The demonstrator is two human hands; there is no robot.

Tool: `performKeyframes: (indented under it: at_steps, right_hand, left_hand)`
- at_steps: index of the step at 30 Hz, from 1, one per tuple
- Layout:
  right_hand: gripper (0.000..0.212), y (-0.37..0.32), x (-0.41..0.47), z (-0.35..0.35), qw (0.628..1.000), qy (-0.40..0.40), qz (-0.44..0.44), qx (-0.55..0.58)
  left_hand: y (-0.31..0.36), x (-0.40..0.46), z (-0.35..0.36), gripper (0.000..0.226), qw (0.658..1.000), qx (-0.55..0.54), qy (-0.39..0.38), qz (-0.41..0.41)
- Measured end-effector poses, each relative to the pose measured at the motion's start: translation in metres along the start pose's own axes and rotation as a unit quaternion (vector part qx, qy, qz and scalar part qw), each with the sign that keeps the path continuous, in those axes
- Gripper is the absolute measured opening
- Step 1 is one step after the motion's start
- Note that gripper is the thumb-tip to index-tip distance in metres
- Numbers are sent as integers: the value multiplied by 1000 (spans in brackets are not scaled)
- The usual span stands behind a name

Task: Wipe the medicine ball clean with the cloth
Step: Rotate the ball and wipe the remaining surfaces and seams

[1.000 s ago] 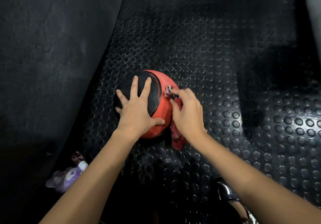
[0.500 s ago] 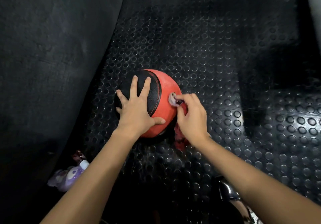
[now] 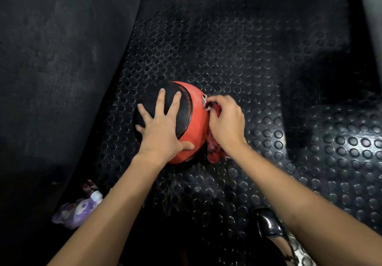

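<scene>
Both forearms are bare from the lower edge of the frame up to the wrists, with no sleeve, watch or band showing; the left hand (image 3: pixel 160 130) and right hand (image 3: pixel 226 124) wear no gloves or rings; at the lower right sits a glossy black shoe (image 3: pixel 268 224), with patterned black-and-white fabric (image 3: pixel 297 251) beside it.

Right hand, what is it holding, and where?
The right hand grips the red cloth by its bunched upper part, against the medicine ball.
</scene>
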State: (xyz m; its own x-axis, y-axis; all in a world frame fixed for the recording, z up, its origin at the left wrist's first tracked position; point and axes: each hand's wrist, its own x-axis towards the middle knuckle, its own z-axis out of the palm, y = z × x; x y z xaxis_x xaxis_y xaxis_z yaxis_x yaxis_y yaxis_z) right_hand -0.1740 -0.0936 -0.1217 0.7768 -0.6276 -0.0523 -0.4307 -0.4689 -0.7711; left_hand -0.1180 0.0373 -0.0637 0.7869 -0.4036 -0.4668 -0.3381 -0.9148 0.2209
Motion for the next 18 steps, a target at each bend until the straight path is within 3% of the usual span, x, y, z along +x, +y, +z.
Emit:
performKeyframes:
  at_steps: [5, 10, 15, 18]
  right_hand:
    - [27, -6, -35, -9, 994, -18, -107, -20]
    - [27, -6, 19, -7, 997, -18, -48, -62]
    - [25, -2, -36, -23, 993, -19, -105, -47]
    - [26, -1, -4, -20, 993, -18, -93, -73]
  left_hand:
    - [-2, 0, -2, 129, 999, 27, -12, 19]
    - [6, -5, 6, 128, 997, 65, -7, 41]
    - [16, -2, 9, 125, 996, 75, -6, 46]
    - [20, -6, 14, 123, 994, 92, 2, 57]
